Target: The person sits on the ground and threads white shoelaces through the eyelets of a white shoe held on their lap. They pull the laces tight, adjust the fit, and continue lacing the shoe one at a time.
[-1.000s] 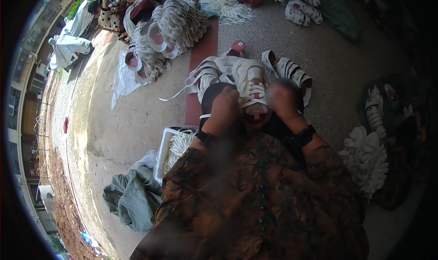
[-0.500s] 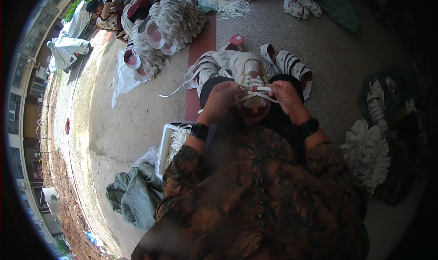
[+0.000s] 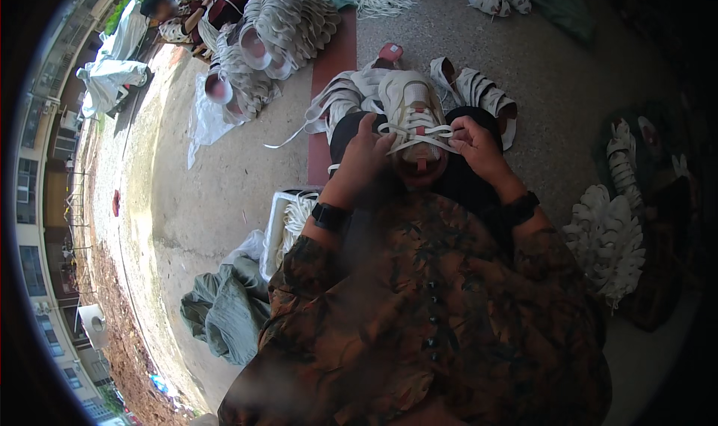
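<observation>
A white and beige sneaker [image 3: 411, 97] with reddish-pink patches sits between my knees, its heel opening toward me. White shoelace [image 3: 423, 135] crosses over its tongue, with a loop lying out to the left. My left hand [image 3: 360, 155] is at the left side of the shoe, one finger raised, the others closed near a lace strand; it is slightly blurred. On the other side, my right hand [image 3: 477, 148] pinches the lace at the shoe's right edge between thumb and fingertips. More white shoe pieces [image 3: 336, 97] with trailing laces lie just beyond my left knee.
Strapped white shoe pieces [image 3: 482, 100] lie beyond my right knee. A white box of laces [image 3: 275, 224] and grey-green cloth [image 3: 228, 310] stand at left. Stacked shoe pieces [image 3: 288, 26] rise at far left beside another person [image 3: 176, 22]. More white pieces [image 3: 607, 239] lie right.
The lace stretched straight between my hands now lies crossed and looped over the shoe. My left hand has shifted left and raised a finger; my right hand has moved slightly right.
</observation>
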A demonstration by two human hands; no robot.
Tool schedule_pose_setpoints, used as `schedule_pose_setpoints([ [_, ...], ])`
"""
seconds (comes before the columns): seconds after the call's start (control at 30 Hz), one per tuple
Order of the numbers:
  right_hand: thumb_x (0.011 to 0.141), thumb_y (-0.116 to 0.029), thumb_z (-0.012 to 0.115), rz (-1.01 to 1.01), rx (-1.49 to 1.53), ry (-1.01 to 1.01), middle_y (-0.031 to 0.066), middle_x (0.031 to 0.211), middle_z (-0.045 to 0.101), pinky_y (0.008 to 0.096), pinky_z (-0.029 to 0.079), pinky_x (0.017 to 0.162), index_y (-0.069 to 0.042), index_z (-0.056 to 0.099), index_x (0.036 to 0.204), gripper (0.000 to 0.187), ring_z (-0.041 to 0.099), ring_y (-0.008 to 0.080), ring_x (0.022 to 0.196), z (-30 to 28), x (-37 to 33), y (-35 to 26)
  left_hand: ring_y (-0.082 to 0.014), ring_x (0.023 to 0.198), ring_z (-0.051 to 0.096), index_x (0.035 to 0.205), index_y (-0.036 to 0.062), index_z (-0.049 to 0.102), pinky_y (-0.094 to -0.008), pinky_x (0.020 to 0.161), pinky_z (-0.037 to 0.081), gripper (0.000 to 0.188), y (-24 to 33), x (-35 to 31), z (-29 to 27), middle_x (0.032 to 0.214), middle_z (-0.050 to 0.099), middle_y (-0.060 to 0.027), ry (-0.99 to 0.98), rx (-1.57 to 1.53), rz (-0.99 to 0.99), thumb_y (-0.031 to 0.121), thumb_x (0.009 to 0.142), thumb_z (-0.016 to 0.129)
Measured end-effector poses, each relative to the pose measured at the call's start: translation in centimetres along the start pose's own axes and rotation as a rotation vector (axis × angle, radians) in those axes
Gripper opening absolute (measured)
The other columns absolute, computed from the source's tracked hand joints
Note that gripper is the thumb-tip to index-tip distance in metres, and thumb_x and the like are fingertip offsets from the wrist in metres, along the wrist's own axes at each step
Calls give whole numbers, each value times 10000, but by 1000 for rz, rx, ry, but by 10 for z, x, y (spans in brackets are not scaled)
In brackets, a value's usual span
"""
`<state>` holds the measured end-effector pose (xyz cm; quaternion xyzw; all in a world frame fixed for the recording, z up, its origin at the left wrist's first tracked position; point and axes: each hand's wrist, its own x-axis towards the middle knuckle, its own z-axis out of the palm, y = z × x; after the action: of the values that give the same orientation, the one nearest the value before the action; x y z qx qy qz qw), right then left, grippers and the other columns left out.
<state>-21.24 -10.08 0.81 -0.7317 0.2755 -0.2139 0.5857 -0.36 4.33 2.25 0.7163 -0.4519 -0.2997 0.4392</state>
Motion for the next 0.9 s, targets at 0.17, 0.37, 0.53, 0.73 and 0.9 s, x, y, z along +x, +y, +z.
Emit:
schedule_pose_setpoints([
  [0.17,795,-67,640,-93,-375,113,178,845,602,356,479,669,-2,496,1057,306,618,296,752,8,-20,-11,-256,614,630,1314,-43,300,-352,613,478,687,4,-13,2,670,628,-149,42,337,10,251,813,668],
  [0.37,797,-66,625,-202,-562,88,185,786,592,403,446,603,-7,543,862,120,596,358,717,-14,-30,2,-112,652,598,967,-1,635,-270,617,480,205,-35,-23,-26,703,647,-66,38,291,255,78,783,679],
  [0.53,837,-94,572,-251,-646,104,175,757,590,436,438,634,-17,534,782,102,577,377,739,-36,-40,5,-64,670,573,811,13,671,-229,634,466,30,-58,-34,-43,716,645,-11,66,141,107,27,793,653],
  [0.73,812,-62,553,-167,-625,205,180,767,621,398,475,649,-14,641,856,109,619,346,746,-89,-57,19,-85,659,577,819,10,673,-258,627,479,63,-77,-50,-89,710,655,-39,84,115,-71,68,794,668],
  [0.9,788,-61,566,-103,-711,231,196,778,616,415,482,655,-13,645,841,106,615,365,750,-121,-70,22,-88,653,572,811,-1,674,-254,613,473,62,-103,-74,-117,708,655,-42,83,132,-149,53,783,679],
])
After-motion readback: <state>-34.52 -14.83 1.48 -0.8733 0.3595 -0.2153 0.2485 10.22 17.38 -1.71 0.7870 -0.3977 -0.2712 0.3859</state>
